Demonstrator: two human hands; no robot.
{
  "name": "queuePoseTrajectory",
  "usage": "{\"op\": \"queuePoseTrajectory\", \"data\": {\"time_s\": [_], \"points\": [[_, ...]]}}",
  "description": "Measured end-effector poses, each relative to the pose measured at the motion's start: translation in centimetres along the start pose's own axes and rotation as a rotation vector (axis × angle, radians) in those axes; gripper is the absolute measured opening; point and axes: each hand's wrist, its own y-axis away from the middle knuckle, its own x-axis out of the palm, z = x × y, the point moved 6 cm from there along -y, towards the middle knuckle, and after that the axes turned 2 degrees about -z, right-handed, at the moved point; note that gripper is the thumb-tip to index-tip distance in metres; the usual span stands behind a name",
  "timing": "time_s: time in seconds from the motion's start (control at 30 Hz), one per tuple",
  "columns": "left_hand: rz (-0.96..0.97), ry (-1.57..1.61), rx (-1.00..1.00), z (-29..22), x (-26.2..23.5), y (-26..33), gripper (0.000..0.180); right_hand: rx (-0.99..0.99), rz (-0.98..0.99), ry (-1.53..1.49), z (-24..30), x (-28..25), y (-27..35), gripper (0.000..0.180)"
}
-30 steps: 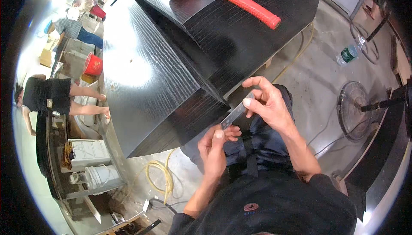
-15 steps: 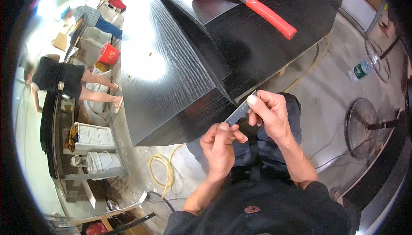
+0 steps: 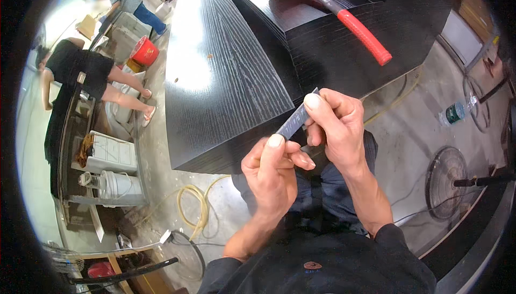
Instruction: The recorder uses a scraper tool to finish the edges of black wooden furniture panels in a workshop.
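head view: we pinch a thin grey strip (image 3: pixel 294 120) between both hands, left hand (image 3: pixel 271 171) clamped low, right hand (image 3: pixel 336 125) clamped high, just off the black bench (image 3: pixel 226 79) near edge. likely light, stiff; grip ends.

Plastic water bottle (image 3: pixel 457 112), clear with a dark green label band (lying on the concrete floor, far right); cardboard box (image 3: pixel 86 25), tan, upper left.

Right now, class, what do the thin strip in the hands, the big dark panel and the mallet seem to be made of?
Thin strip: probably metal, dull grey, flat with straight edges.
Dark panel: likely wood or veneer, black, open grain, slight sheen.
Mallet: perhaps rubber head, smooth red; ribbed red grip on a dark shaft.
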Motion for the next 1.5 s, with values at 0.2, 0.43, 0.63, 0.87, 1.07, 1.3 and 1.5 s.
{"op": "queuePoseTrajectory", "data": {"time_s": [0.2,0.43,0.63,0.87,1.07,1.3,1.5], "points": [[-0.01,-0.012,0.001,-0.2,-0.3,-0.2,0.026,0.012,-0.033,0.029,-0.5,0.1,0.0,0.034],[-0.031,-0.058,0.052,-0.1,-0.3,-0.4,0.026,0.009,-0.046,0.031,-0.2,0.0,0.2,0.033],[-0.022,-0.121,0.027,0.6,-0.9,-0.4,0.027,0.062,-0.072,-0.015,-2.2,-0.6,0.6,0.034],[-0.014,-0.064,0.068,0.0,-0.3,-0.4,0.027,0.04,-0.05,-0.033,-0.6,0.2,0.0,0.033],[-0.056,-0.136,-0.015,1.7,-1.9,0.1,0.027,0.118,-0.108,-0.071,-3.8,-1.1,1.3,0.036],[-0.017,-0.077,0.112,0.1,-0.5,0.2,0.026,0.038,-0.032,-0.026,-0.9,-0.1,0.7,0.039],[-0.11,-0.164,-0.053,3.3,-3.1,0.5,0.025,0.125,-0.149,-0.071,-5.9,-1.8,2.3,0.037]]}}
